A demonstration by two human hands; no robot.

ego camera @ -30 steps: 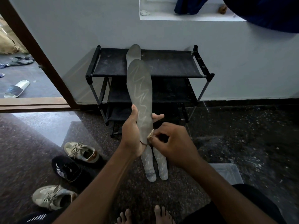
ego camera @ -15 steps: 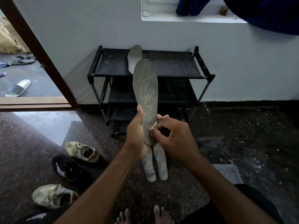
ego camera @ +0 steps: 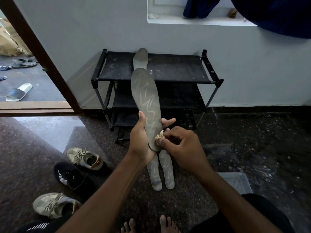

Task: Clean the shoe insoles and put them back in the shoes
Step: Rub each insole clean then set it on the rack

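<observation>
Shifting slightly since half a second ago, the right hand [ego camera: 183, 147] is working its small crumpled beige cloth wad [ego camera: 159, 136] a touch lower along the heel-end edge of the long grey foam insole with pale zigzag lines [ego camera: 146, 98], and the insole's toe is leaning a little more to the left.

The right grip is pinching the wad between thumb and fingertips and pressing it against the insole's right edge. The left hand [ego camera: 140, 142] is wrapping its grip around the heel end, thumb lying up the left side and fingers showing behind, and is holding the insole raised in front of the black three-tier metal shoe rack [ego camera: 176, 71].

Two more grey zigzag insoles [ego camera: 167, 170] are lying side by side on the dark speckled stone floor [ego camera: 252, 148], just below the hands. A fourth grey insole [ego camera: 140, 59] is resting on the rack's top shelf, leaning against the wall.

The task is looking early to midway: wiping is going on with this one insole, and which of the others are already clean cannot be told. No insole is back in a shoe. The beige laced sneaker [ego camera: 85, 158], the black sneaker with white stripes [ego camera: 70, 175] and the second beige sneaker [ego camera: 53, 205] are waiting on the floor to the left, so all the refitting is remaining.
</observation>
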